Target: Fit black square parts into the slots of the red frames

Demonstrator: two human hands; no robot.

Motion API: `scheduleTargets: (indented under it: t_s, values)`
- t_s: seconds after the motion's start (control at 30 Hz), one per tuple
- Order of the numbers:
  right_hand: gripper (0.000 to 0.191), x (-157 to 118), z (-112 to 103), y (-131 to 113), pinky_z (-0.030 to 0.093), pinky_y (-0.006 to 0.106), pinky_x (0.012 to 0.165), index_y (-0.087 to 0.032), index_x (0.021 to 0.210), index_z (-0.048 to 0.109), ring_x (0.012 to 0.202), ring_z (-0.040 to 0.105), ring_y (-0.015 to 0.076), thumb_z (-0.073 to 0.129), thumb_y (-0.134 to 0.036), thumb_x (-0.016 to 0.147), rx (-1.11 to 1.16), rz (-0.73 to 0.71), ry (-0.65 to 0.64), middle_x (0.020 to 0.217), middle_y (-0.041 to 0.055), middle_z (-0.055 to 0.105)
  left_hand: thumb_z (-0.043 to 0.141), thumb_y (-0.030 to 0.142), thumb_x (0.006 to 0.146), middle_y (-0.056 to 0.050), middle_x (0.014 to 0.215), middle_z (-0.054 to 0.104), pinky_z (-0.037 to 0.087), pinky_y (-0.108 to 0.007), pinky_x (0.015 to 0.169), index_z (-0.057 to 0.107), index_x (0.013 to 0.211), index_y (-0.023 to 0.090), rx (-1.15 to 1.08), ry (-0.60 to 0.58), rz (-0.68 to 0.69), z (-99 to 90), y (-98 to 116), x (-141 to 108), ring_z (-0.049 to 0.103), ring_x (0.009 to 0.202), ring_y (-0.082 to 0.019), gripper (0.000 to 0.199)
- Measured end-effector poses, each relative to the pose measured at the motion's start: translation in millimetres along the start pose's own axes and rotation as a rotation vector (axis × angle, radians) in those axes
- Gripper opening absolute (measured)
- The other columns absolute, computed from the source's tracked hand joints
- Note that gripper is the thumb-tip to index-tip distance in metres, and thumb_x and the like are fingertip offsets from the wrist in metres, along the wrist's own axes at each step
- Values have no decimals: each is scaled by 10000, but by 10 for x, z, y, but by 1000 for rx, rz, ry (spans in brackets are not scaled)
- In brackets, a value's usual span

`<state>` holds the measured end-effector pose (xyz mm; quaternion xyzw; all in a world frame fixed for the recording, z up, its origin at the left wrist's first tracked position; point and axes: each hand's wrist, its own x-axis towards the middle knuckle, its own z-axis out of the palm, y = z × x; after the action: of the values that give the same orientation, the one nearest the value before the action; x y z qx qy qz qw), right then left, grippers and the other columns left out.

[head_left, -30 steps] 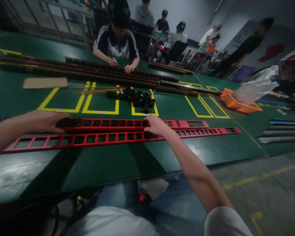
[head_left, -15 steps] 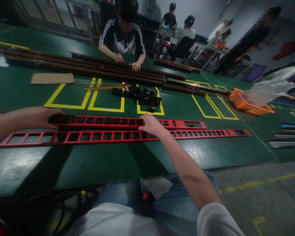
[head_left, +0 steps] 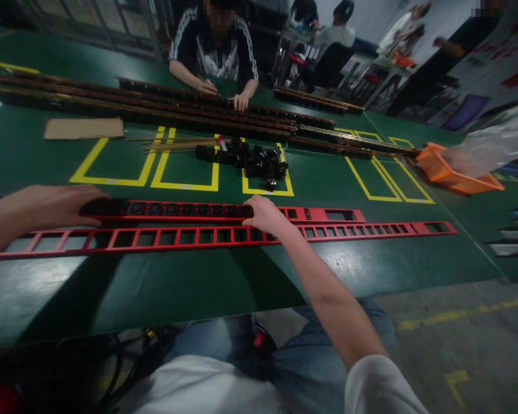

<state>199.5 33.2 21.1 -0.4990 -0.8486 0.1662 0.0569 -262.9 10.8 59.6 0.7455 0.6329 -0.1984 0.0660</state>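
A red strip fitted with black sockets (head_left: 170,209) lies crosswise in front of me. My left hand (head_left: 71,207) is closed around its left part, thumb on the near side. Further right, my right hand (head_left: 265,214) grips the same strip, with fingers over the top at the last of the sockets. Rectangular openings show in the strip to the right of that hand. Along its near side runs a longer red slotted frame (head_left: 190,237) with a row of open windows. A loose pile of small black parts (head_left: 261,163) sits beyond the strip.
Long dark rails (head_left: 155,115) stretch across the far side of the green table (head_left: 176,287), where a co-worker (head_left: 216,52) rests both hands. A cardboard piece (head_left: 84,128) lies at the left. An orange bin (head_left: 453,172) with a plastic bag stands at the right.
The view has shifted slightly, so the far objects sit a little higher. Both hands stay on the socket strip in about the same places.
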Motion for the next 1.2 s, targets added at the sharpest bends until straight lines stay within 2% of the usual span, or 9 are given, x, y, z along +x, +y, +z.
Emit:
scheduleTargets:
  t_s: [0.2,0.37,0.47,0.6,0.7,0.83,0.93,1.03,1.2]
  values:
    - [497,-4,-21,-48,561,443,930,-98,1227,690,1025,659,289,836,-280,789,-1,2,9,1163,155,660,370,676,893,-70,1395,617,439,-308,886,476,1444,204,52,-10,140,-66,418,154,613,1135,-240,733]
    - [430,-14,5,-111,564,414,902,-148,1189,703,980,664,255,823,-281,798,-1,44,10,1170,130,649,407,534,976,-132,1427,584,449,-369,965,479,1444,166,-163,81,405,-217,1424,427,582,1236,-273,600]
    - [374,-27,20,-54,556,381,883,-160,1166,708,951,658,225,792,-287,825,12,11,22,1130,109,658,437,526,974,-129,1372,614,460,-371,962,491,1427,183,-208,167,465,-276,2093,591,587,1223,-279,571]
    - [266,4,-29,253,530,371,952,-156,1153,711,1012,648,214,663,-282,924,97,34,206,1094,94,677,433,520,981,-154,1259,636,476,-391,893,580,1315,181,-179,303,490,-240,2639,702,600,1137,-304,498]
    - [287,107,-90,545,519,398,1001,-177,1207,687,1091,638,236,589,-243,945,83,164,381,1186,103,657,406,544,990,-163,1220,626,466,-417,890,611,1272,181,-149,400,459,-181,2757,698,574,1135,-323,504]
    - [407,268,-91,764,539,414,953,-197,1285,631,1089,639,267,640,-216,878,12,265,336,1294,125,594,365,559,1007,-145,1237,616,452,-403,896,588,1315,186,-162,421,466,-154,2747,666,565,1130,-304,533]
    - [338,276,-46,778,539,402,895,-199,1185,632,996,643,252,647,-188,847,7,289,309,1168,105,635,360,562,1008,-145,1241,618,447,-405,900,589,1315,174,-182,432,461,-150,2740,667,567,1127,-301,545]
    - [244,145,-19,728,527,387,885,-206,1108,616,964,633,237,624,-224,865,87,297,401,1079,77,657,376,574,1000,-140,1227,630,444,-405,907,595,1313,184,-208,432,459,-131,2745,689,573,1121,-297,545]
    - [421,-185,-23,577,514,362,913,-222,1369,534,1010,635,214,492,-275,954,311,153,458,1166,90,662,394,579,994,-132,1211,638,441,-398,908,606,1280,195,-235,440,462,-115,2747,699,578,1107,-289,524]
